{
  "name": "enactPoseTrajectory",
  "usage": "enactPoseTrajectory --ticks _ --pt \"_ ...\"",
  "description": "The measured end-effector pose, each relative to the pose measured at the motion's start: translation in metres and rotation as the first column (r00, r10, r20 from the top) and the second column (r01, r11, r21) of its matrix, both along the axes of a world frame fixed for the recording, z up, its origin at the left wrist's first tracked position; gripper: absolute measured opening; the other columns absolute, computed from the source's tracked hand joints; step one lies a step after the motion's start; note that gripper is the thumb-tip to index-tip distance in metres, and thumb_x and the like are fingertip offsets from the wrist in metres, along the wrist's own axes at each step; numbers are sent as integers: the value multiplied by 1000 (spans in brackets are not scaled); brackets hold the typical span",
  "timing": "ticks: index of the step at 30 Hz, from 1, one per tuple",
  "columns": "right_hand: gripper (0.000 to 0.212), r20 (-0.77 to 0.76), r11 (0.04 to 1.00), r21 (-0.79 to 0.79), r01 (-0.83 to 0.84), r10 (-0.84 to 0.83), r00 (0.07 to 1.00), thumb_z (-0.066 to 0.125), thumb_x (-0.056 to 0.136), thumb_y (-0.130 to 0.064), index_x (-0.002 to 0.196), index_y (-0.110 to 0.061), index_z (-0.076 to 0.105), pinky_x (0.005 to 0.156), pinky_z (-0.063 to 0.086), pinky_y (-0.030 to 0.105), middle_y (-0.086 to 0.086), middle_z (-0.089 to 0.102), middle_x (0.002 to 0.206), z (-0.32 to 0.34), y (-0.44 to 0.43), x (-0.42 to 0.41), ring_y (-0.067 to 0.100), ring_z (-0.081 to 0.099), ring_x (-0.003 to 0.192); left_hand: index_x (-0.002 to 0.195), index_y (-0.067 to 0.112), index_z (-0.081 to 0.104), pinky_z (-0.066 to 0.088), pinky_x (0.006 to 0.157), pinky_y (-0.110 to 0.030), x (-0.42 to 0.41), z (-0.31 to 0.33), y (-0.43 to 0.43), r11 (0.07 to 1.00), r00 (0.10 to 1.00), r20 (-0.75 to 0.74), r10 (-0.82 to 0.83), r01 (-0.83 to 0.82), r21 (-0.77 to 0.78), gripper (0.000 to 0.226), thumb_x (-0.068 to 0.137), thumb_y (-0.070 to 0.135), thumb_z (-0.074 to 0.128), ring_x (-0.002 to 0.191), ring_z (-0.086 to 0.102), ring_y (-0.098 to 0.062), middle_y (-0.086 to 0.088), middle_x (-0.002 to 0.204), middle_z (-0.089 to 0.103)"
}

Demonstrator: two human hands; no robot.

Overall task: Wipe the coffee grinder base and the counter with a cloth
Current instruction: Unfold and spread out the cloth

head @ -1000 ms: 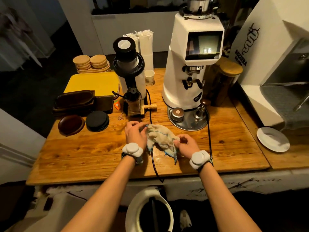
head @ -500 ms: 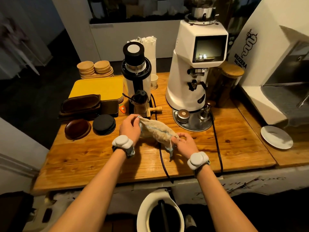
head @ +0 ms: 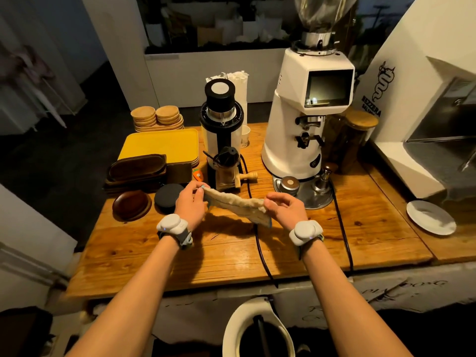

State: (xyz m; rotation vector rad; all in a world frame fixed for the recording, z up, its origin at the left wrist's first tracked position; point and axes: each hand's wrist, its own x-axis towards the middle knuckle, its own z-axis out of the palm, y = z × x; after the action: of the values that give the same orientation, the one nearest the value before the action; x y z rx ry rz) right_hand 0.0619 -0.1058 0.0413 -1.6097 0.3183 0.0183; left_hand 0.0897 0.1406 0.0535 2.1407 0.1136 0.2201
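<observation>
We hold the cloth (head: 238, 204) stretched between both hands above the table (head: 365, 215): left hand (head: 190, 203) pinching its left end, right hand (head: 284, 206) gripping its right end, near the white grinder's base (head: 304, 194).

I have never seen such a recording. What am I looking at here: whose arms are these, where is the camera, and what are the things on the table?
There is no robot. A person wears a camera on the head, so you look down along their own two bare arms. The left hand and the right hand each pinch one end of a beige cloth, stretched between them above the wooden counter. Both wrists carry white bands. Behind the cloth stand a small black and white grinder and a large white coffee grinder on a metal base. To the left lie a yellow tray and dark dishes; to the right, a white plate.
</observation>
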Motion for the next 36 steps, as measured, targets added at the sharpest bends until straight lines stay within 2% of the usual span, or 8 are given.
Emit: enactPoseTrajectory --ticks 4,9,15,19,23,27,33,36 --pt "22 56 998 -66 5 -2 998 73 84 -11 105 -17 73 82 55 26 -2 71 105 13 10 6 13 65 99 96 27 65 57 75 -36 1 0 10 984 999 9 -46 47 -172 20 99 15 49 81 62 -12 2 94 65" --pt "17 123 990 -144 -1 18 992 70 85 -10 101 -16 72 76 49 16 -5 70 101 24 21 13 5 63 93 86 27 68 46 70 -33 0 8 17 916 998 -67 -2 -25 -400 24 97 14 51 77 54 -14 -3 87 62" --pt "21 114 965 -261 -6 37 993 64 85 -2 102 -9 74 86 51 25 1 71 103 28 21 22 13 64 96 104 6 68 55 70 -32 3 5 29 837 990 -141 -1 -76 -541 19 95 8 51 83 65 -23 -12 93 69" --pt "25 108 984 -179 12 7 994 58 85 4 102 -5 74 79 49 21 5 71 104 32 22 25 15 63 96 103 9 69 53 83 -41 -1 4 34 854 992 -120 -40 -29 -520 24 88 -4 56 96 64 -26 -17 107 68" --pt "33 103 996 -62 64 -57 993 60 78 7 87 -21 75 88 55 32 5 73 103 30 17 29 21 66 101 109 4 65 51 70 -22 -4 13 40 873 991 -95 -92 34 -486 27 89 -9 53 96 65 -18 -11 108 71" --pt "33 144 999 -38 30 -24 989 69 77 7 83 -25 74 96 54 40 1 74 96 28 16 29 22 68 101 101 4 69 51 68 -22 -8 19 49 903 992 -86 -92 47 -426 20 87 -4 56 89 68 -18 -10 98 75" --pt "37 207 975 -153 -159 189 960 83 71 -2 101 -19 71 73 54 15 -6 70 101 37 24 21 6 65 95 94 17 71 53 76 -22 -12 23 63 981 979 58 -196 195 10 17 79 15 77 87 67 -9 4 92 73" --pt "41 217 931 -323 -172 250 944 85 67 0 103 -13 71 76 51 9 -6 69 105 32 29 23 6 64 98 95 19 71 52 75 -22 -13 29 64 981 974 117 -196 195 22 18 79 14 77 86 67 -9 5 91 72"
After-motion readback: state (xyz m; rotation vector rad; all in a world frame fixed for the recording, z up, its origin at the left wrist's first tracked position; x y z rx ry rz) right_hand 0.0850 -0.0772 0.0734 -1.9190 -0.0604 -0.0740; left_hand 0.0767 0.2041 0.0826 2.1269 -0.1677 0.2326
